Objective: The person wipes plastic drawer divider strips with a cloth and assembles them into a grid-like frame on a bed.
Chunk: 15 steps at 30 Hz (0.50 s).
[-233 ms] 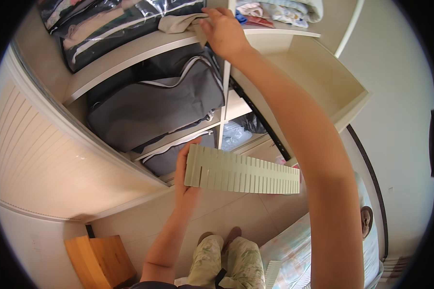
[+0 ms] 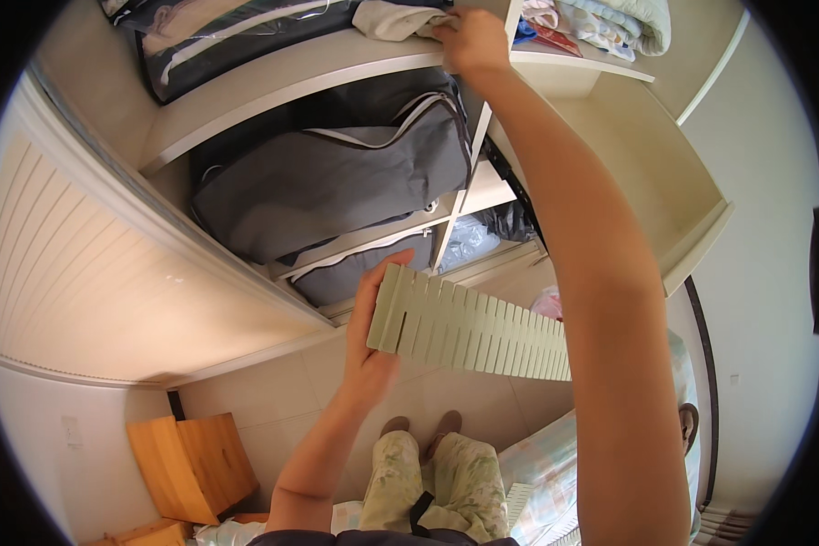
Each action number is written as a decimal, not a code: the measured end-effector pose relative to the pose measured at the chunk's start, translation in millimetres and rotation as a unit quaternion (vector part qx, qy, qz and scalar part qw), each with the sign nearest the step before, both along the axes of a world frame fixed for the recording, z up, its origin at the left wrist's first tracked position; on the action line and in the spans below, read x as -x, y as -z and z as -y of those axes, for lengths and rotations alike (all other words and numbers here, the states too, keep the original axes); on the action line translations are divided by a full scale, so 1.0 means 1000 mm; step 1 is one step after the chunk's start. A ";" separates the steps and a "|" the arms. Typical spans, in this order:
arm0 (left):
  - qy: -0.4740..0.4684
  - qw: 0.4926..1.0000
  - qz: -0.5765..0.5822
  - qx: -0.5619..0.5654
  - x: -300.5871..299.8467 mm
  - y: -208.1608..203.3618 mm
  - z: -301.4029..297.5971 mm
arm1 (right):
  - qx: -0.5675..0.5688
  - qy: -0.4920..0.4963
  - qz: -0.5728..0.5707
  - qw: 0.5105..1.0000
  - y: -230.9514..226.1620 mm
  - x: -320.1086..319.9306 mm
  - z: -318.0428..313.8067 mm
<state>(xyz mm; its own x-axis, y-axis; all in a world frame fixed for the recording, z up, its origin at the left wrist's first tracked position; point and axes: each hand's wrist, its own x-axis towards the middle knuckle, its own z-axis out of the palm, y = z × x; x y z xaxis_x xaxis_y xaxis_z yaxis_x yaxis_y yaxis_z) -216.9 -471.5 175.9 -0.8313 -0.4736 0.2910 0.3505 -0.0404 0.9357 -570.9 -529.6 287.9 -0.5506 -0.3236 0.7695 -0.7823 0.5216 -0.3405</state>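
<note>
My left hand is closed around the near end of a pale green slotted plastic divider strip, which stretches out to the right. Its far end passes behind my right forearm. Up at the shelf, my right hand has its fingers closed on the edge of a beige cloth, beside the upright partition. The cloth lies on the shelf board, next to a dark storage bag with a clear window.
A pulled-out cream drawer juts out on the right. Below the shelf sits a grey zipped storage bag. Folded bedding fills the upper right compartment. A wooden piece of furniture stands lower left, and a checked bed cover lies lower right.
The whole view has shifted, so the cabinet appears further right. My right hand's fingers, more spread before, have drawn together on the cloth's edge. The left hand keeps holding the strip.
</note>
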 end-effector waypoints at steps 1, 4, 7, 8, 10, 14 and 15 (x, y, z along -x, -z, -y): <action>-0.019 1.000 0.001 0.003 -0.004 -0.002 0.004 | 0.052 -0.039 0.030 0.997 -0.005 -0.025 -0.006; -0.052 0.999 -0.005 0.011 -0.010 -0.001 0.009 | 0.119 -0.060 0.124 0.983 -0.029 -0.110 -0.056; -0.066 0.998 -0.005 0.016 -0.015 -0.007 0.001 | 0.149 -0.047 0.060 0.986 -0.015 -0.170 -0.127; -0.059 0.998 -0.010 0.014 -0.013 -0.009 -0.006 | 0.138 -0.068 0.088 0.984 -0.013 -0.190 -0.155; -0.051 0.998 -0.038 0.016 -0.009 -0.003 -0.025 | 0.109 -0.107 0.188 0.970 0.000 -0.231 -0.206; -0.016 0.999 -0.030 0.042 -0.011 0.014 -0.073 | 0.064 -0.217 0.280 0.933 0.052 -0.290 -0.266; 0.000 0.999 -0.032 0.029 -0.013 0.020 -0.088 | 0.081 -0.243 0.247 0.934 0.060 -0.302 -0.276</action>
<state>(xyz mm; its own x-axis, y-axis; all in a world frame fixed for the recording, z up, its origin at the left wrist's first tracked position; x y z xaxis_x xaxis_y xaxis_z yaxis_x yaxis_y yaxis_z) -203.9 -383.6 155.9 -0.8099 -0.4542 0.3712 0.4103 0.0135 0.9118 -269.3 -253.1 227.4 -0.6698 -0.5299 0.5202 -0.6397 0.0562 -0.7665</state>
